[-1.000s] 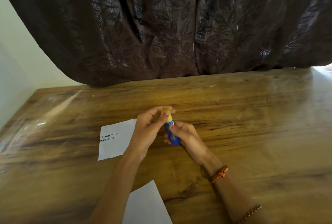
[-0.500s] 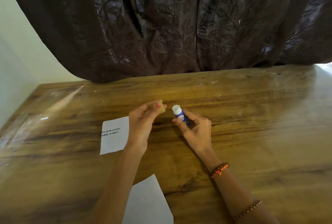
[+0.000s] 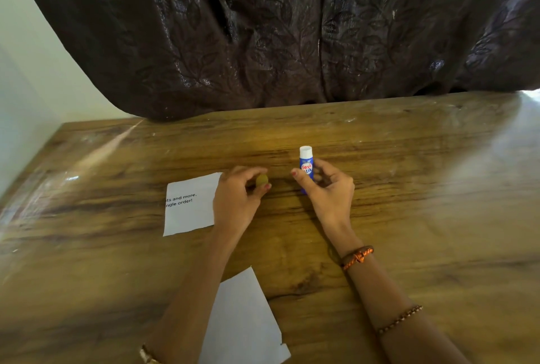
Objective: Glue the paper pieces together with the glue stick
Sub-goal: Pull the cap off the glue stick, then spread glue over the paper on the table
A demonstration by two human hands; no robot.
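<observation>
My right hand (image 3: 328,191) grips a blue glue stick (image 3: 306,165) upright, its white open top showing above my fingers. My left hand (image 3: 238,198) pinches the yellow cap (image 3: 262,180) just left of the stick, a small gap between the two. A white paper piece with printed text (image 3: 190,203) lies flat on the table, partly under my left hand. A second, blank white paper piece (image 3: 242,322) lies near me, partly covered by my left forearm.
The wooden table (image 3: 423,217) spreads wide to the right and left of my hands. A dark patterned curtain (image 3: 277,30) hangs along its far edge. A pale wall (image 3: 26,80) stands at the left.
The cap came off the glue stick. My left hand carried the cap to the left, and my right hand moved the stick right and stood it upright.
</observation>
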